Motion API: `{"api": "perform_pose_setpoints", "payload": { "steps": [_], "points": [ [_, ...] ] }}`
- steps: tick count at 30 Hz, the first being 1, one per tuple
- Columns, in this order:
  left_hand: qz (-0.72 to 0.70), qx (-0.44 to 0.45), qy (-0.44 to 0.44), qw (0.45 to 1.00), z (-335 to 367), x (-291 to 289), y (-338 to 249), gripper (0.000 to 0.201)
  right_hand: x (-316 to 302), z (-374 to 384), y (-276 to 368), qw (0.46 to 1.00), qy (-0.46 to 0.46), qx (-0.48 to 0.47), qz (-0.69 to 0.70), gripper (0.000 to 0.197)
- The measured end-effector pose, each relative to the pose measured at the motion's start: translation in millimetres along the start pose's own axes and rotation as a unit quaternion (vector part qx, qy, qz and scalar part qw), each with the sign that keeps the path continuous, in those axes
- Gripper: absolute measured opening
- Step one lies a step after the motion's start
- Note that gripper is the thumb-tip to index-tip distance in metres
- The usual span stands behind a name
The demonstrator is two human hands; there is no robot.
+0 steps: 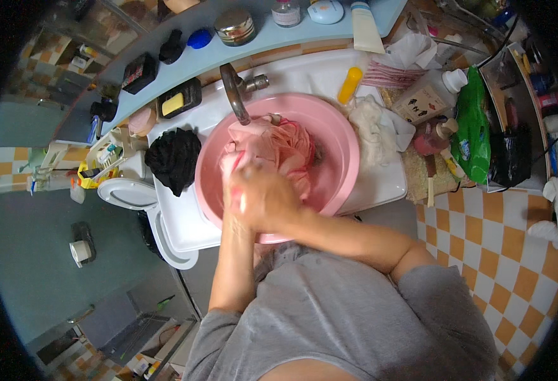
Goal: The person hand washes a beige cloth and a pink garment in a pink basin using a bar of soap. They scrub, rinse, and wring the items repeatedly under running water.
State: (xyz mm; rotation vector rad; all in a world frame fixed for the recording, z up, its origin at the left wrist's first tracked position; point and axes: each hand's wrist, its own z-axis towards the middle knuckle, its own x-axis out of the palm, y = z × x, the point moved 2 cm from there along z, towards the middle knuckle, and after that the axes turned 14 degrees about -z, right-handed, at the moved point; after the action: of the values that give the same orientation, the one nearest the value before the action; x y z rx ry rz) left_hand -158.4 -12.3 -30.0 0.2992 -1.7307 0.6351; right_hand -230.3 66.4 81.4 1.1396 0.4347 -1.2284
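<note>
A pink basin [349,159] stands in the white sink under the tap [233,92]. Wet pink cloth with darker pink edging [295,143] lies bunched in it, some water around it. My left hand [239,190] and my right hand [269,197] are pressed together over the basin's near side, closed on a bunched part of the pink cloth. Motion smears both hands, and my right hand partly covers my left. Most fingertips are hidden.
Black cloth [173,160] lies left of the basin, near a soap dish [180,98] with yellow soap. To the right are a yellow tube [350,85], a whitish cloth [371,130], a large bottle [428,95] and a pump bottle [432,136]. A shelf [266,39] with jars runs behind.
</note>
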Motion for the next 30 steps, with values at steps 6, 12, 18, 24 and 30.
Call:
{"api": "perform_pose_setpoints", "payload": {
  "steps": [6, 12, 18, 24, 30],
  "points": [
    [-0.016, -0.039, -0.294, 0.955, -10.7, 71.4, 37.1, 0.039, 20.3, 33.3, -77.8, 0.953, 0.098, 0.288, 0.005, 0.038],
    [-0.030, -0.044, -0.189, 0.981, -7.6, 24.9, 28.4, 0.039, -0.8, -3.9, -5.5, 0.994, 0.084, 0.071, -0.025, 0.029],
    [-0.031, -0.045, -0.243, 0.969, -16.7, 99.8, 12.5, 0.040, 30.9, 14.2, -151.8, 0.904, 0.074, 0.398, 0.138, 0.020],
    [-0.036, -0.067, -0.194, 0.978, -19.2, 82.0, -4.2, 0.049, -23.1, 37.1, -123.5, 0.823, 0.046, 0.339, 0.454, 0.009],
    [0.257, -0.081, -0.118, 0.956, -14.7, 29.1, 5.3, 0.051, -1.7, -30.0, 25.6, 0.975, 0.127, -0.162, 0.090, 0.022]
  ]
}}
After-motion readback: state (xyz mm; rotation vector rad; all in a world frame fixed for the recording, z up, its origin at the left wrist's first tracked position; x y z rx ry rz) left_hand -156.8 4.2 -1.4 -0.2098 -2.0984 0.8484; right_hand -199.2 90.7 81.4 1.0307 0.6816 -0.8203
